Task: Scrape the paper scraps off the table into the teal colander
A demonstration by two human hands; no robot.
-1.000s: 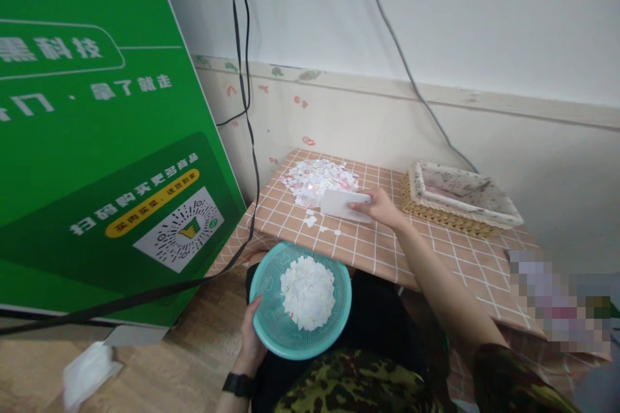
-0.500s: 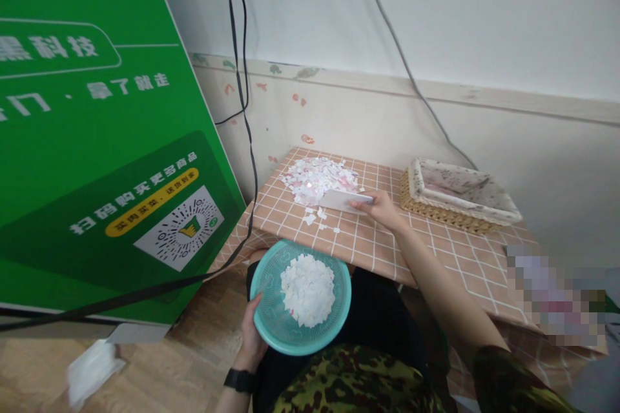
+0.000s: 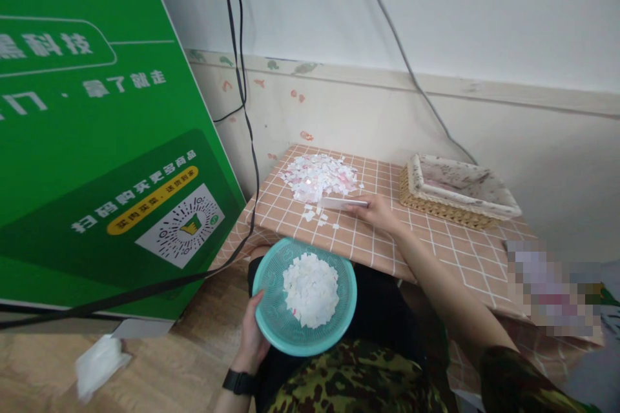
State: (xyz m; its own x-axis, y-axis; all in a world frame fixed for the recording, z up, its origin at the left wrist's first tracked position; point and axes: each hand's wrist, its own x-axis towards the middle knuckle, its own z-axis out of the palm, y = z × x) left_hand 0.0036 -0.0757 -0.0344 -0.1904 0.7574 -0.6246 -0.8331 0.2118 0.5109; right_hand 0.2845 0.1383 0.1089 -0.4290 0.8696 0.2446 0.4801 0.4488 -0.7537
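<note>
My left hand point(image 3: 256, 330) grips the left rim of a round teal plastic basket point(image 3: 342, 326), which sits over my lap below the table edge. Inside the basket lies a mound of small white paper pieces point(image 3: 310, 289). Over the table, my right hand point(image 3: 376, 211) is closed on the right end of a flat white card-like piece point(image 3: 339, 202); its exact kind is unclear. The piece is tilted, its left end against the near side of a heap of white and pink paper bits point(image 3: 320, 174). A few loose bits point(image 3: 310, 214) lie in front of the heap.
A wicker basket with a cloth liner point(image 3: 455, 203) stands on the checked tablecloth point(image 3: 368, 245) at right. Beside the table on the left is a large green panel point(image 3: 97, 142), with a black strap point(image 3: 252, 161) hanging before it. A plastic bag point(image 3: 101, 361) lies on the floor.
The white piece in my right hand has tipped, showing a thinner side. The teal basket has shifted slightly right with my left hand.
</note>
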